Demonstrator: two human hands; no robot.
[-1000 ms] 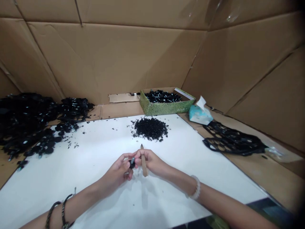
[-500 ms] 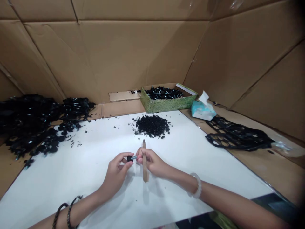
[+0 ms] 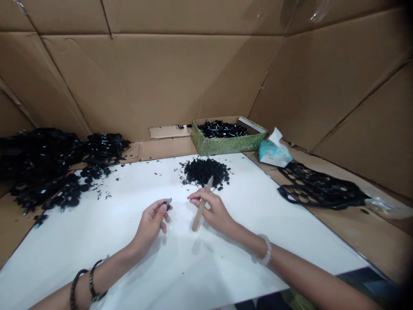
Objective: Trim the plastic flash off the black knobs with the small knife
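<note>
Pinched between the thumb and fingers of my left hand is a small black-headed bolt, its silvery shank pointing up and to the right. My right hand grips a pointed wooden stick that slants up and away, its tip in line with the near edge of a pile of small black pieces. A gap separates the two hands, and the stick does not touch the bolt. Both hands are above the white board.
A green patterned box full of similar black-headed bolts stands at the back. A heap of black parts lies at left. To the right are a tissue pack and black perforated material. Cardboard walls enclose the table.
My hands have moved apart. The bolt went left and upward, its shank now tilted up. My right hand shifted right and forward, and the stick turned from near upright to slanting right.
</note>
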